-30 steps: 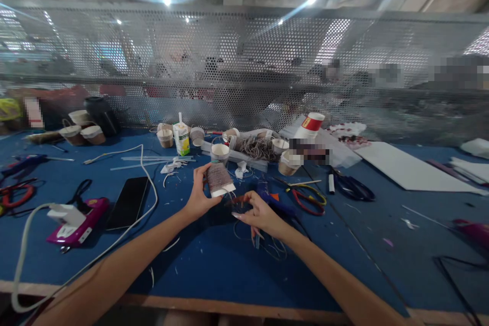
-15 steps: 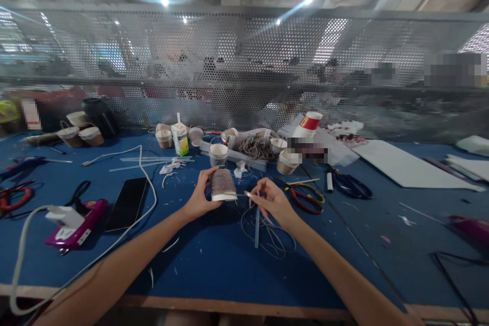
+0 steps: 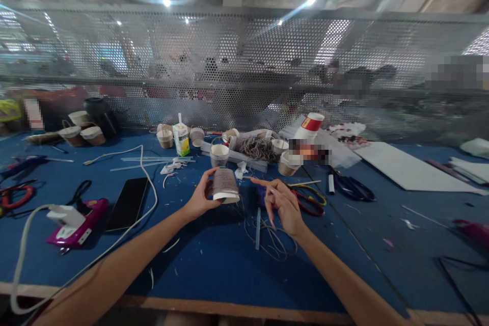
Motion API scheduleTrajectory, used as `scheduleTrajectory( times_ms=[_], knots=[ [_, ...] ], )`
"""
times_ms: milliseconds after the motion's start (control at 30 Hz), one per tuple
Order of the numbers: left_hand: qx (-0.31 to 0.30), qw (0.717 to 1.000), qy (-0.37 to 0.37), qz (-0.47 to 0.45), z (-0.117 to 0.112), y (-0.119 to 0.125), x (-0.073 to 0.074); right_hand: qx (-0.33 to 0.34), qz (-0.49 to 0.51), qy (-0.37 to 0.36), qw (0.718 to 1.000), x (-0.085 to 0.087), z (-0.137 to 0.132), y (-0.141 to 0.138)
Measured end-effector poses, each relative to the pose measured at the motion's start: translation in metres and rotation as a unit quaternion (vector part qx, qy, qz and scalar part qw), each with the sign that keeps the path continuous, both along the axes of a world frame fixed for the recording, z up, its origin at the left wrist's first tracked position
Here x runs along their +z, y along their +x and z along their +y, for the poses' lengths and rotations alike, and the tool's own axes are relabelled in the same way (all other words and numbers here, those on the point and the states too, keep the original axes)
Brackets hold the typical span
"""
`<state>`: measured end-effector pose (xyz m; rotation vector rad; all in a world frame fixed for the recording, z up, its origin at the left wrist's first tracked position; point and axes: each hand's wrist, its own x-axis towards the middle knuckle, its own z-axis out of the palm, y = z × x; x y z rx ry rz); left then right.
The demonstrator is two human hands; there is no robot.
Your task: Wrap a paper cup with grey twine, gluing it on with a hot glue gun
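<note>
My left hand (image 3: pixel 202 194) grips a paper cup (image 3: pixel 225 183) wound round with grey-brown cord, its white rim tipped down toward me. To the right, my right hand (image 3: pixel 283 204) is apart from the cup, with the index finger stretched toward it and the other fingers loosely bent. Nothing clear shows between those fingers. Partly hidden behind this hand is a dark blue tool (image 3: pixel 261 194), with a translucent glue stick (image 3: pixel 258 229) pointing toward me. Loose loops of thin cord (image 3: pixel 277 245) lie on the blue table below the hand.
Red-and-yellow-handled scissors (image 3: pixel 311 201) lie right of my right hand, with dark blue scissors (image 3: pixel 355 188) beyond. Several cord-wrapped cups, including one (image 3: pixel 219 155), and a cord heap (image 3: pixel 255 148) stand behind. A phone (image 3: pixel 128 204), a white cable (image 3: pixel 155 188) and a purple power strip (image 3: pixel 82 229) are left.
My right hand has moved slightly right, away from the cup, and its pinch has loosened, the index finger now extended. The cup has tilted a little in my left hand.
</note>
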<state>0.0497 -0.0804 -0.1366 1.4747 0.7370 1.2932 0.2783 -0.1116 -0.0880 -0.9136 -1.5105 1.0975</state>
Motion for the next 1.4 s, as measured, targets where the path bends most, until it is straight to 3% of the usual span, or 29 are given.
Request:
scheduleTrajectory(
  times_ms=[100,233,467,700,900,1033,1200,1400],
  knots=[
    [-0.010,1.000,-0.009,0.002,0.000,0.001,-0.002,0.104,0.030,-0.038,0.993,0.001,-0.009,-0.007],
    [-0.013,1.000,-0.012,-0.001,-0.001,0.001,-0.003,0.149,0.004,-0.081,0.985,0.003,-0.017,-0.014],
    [-0.018,1.000,-0.011,-0.002,-0.002,0.001,-0.001,0.148,0.028,-0.099,0.984,-0.001,-0.009,-0.013],
    [-0.011,1.000,0.014,0.006,0.000,0.000,-0.003,0.036,0.058,-0.035,0.997,-0.008,-0.004,-0.011],
    [0.020,0.998,0.040,0.039,-0.002,0.001,-0.002,0.137,-0.060,-0.013,0.989,-0.007,-0.012,-0.015],
    [0.013,0.998,0.046,0.045,-0.002,0.001,-0.002,0.135,-0.103,0.022,0.985,-0.007,-0.014,-0.015],
    [-0.011,0.999,0.020,0.023,-0.003,0.001,-0.001,0.099,-0.041,-0.027,0.994,-0.010,-0.010,-0.011],
    [-0.014,0.999,0.039,0.009,-0.002,0.000,-0.001,0.070,0.051,-0.063,0.994,-0.009,-0.004,-0.009]
  ],
)
